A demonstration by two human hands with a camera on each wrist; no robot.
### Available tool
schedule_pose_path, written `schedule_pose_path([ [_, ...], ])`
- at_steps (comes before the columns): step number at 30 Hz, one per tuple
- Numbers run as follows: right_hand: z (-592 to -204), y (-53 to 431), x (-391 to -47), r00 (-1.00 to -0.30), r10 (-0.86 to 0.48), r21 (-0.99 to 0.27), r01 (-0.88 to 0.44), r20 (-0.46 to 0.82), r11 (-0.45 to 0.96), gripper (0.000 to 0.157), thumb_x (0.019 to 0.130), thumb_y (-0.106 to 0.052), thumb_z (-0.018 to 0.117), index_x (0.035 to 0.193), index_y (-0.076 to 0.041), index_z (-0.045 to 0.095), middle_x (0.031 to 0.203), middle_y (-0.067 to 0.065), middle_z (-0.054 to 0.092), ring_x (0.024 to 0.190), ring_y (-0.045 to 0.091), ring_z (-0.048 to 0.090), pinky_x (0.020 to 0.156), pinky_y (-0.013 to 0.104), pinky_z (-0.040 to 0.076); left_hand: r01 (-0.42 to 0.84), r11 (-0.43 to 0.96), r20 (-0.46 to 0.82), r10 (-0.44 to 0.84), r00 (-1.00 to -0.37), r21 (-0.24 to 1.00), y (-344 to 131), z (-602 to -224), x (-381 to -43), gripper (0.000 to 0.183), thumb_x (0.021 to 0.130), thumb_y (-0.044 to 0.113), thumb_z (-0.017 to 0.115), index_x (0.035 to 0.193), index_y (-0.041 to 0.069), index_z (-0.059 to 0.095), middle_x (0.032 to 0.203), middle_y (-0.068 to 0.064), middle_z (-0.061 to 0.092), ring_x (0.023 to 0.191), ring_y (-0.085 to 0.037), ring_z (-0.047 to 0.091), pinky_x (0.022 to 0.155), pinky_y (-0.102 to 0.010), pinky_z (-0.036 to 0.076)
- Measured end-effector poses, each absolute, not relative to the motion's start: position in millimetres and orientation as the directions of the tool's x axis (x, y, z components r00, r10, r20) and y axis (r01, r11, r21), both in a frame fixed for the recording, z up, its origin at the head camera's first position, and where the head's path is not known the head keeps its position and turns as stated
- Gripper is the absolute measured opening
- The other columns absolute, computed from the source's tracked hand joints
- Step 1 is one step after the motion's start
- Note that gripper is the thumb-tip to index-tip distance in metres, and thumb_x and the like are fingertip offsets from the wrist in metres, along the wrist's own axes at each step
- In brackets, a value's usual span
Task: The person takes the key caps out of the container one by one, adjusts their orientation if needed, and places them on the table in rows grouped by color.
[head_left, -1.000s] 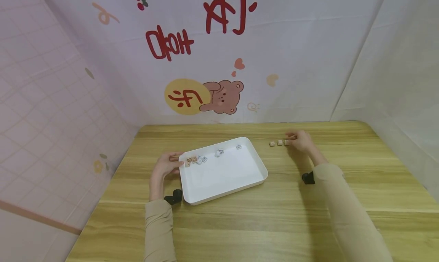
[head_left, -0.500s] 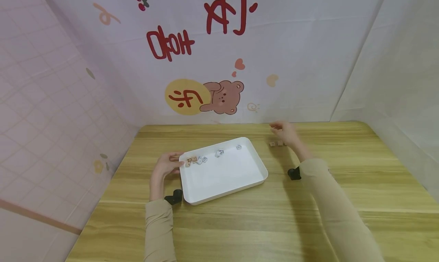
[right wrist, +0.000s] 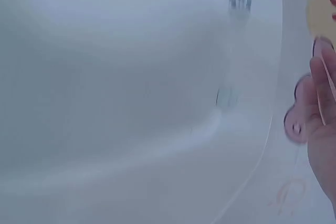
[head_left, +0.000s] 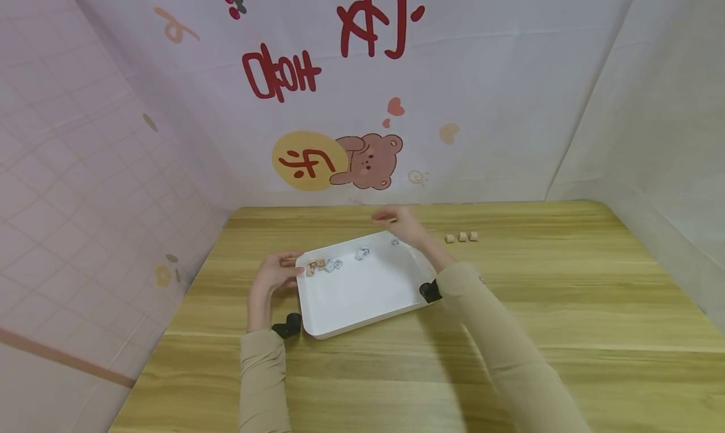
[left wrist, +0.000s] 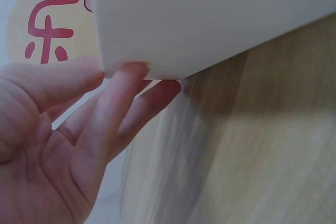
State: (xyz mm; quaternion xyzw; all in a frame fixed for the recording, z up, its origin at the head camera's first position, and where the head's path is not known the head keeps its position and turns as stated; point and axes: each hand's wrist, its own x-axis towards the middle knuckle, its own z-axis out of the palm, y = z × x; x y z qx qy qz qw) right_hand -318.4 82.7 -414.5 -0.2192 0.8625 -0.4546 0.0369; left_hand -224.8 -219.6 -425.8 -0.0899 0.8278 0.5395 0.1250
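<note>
White tray (head_left: pixel 368 301) is set on the wood-grain tabletop (head_left: pixel 362 382). Its left rim is pinched between thumb and fingers of the left hand (head_left: pixel 275 272). The right hand (head_left: pixel 403 225) is seen above the tray's far right corner, fingers loosely bent, slightly blurred. Keycap-like orange-brown blocks (head_left: pixel 321 264) and white blocks (head_left: pixel 337 264) are scattered along the tray's far wall, inside. Three beige blocks (head_left: pixel 462 236) are placed in a row right of the tray.

Red 乐 (left wrist: pixel 48 33) stands on the yellow circle (head_left: pixel 314 177) on the wall (head_left: pixel 481 93), below larger red characters (head_left: pixel 370 19) I cannot read.
</note>
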Motion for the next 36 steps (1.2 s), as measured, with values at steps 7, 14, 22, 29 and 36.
schedule_pose_path([
  [7,-423.2,34.6,-309.1,-0.826,-0.550,-0.784,-0.421,0.123,0.457,0.026,0.092,-0.013,0.062,0.116,-0.003,0.067,0.117,0.010,0.069,0.111,0.023,0.062,0.095,0.033,0.054,-0.260,0.390,-0.286,0.007,-0.958,0.883,-221.6,-424.6,-224.3,0.046,0.087,0.000,0.065,0.131,-0.001,0.054,0.127,-0.030,0.057,0.082,-0.020,0.068,0.062,-0.025,0.060],
  [14,-427.4,1.7,-298.6,-0.770,-0.632,-0.752,-0.464,0.083,0.467,0.025,0.090,-0.014,0.065,0.113,-0.006,0.069,0.110,0.007,0.072,0.106,0.020,0.065,0.094,0.031,0.054,-0.278,0.397,-0.304,0.001,-0.953,0.875,-219.8,-424.0,-223.6,0.047,0.088,0.001,0.063,0.134,-0.001,0.051,0.132,-0.029,0.054,0.084,-0.018,0.068,0.062,-0.022,0.059],
  [22,-430.3,-19.9,-292.1,-0.722,-0.690,-0.716,-0.458,-0.047,0.527,0.027,0.089,-0.011,0.066,0.116,-0.010,0.069,0.119,0.005,0.069,0.109,0.018,0.062,0.093,0.027,0.054,-0.279,0.396,-0.309,0.013,-0.951,0.875,-218.6,-425.2,-224.8,0.048,0.089,-0.001,0.061,0.136,-0.003,0.048,0.133,-0.030,0.052,0.086,-0.020,0.068,0.063,-0.023,0.060],
  [29,-427.0,-27.4,-286.4,-0.681,-0.729,-0.602,-0.556,-0.066,0.574,0.029,0.087,-0.005,0.066,0.116,-0.007,0.068,0.116,0.007,0.070,0.112,0.021,0.062,0.099,0.032,0.051,-0.262,0.396,-0.298,0.031,-0.954,0.880,-218.4,-425.2,-224.3,0.049,0.090,-0.002,0.060,0.136,-0.005,0.046,0.133,-0.032,0.051,0.093,-0.025,0.068,0.066,-0.026,0.061],
  [36,-426.7,-29.1,-284.7,-0.693,-0.713,-0.517,-0.574,-0.106,0.635,0.029,0.083,0.001,0.069,0.110,-0.008,0.072,0.111,0.004,0.072,0.109,0.017,0.063,0.099,0.028,0.051,-0.268,0.397,-0.303,0.026,-0.953,0.878,-217.8,-422.7,-223.8,0.049,0.090,-0.001,0.059,0.137,-0.004,0.046,0.134,-0.031,0.050,0.093,-0.024,0.067,0.067,-0.026,0.061],
])
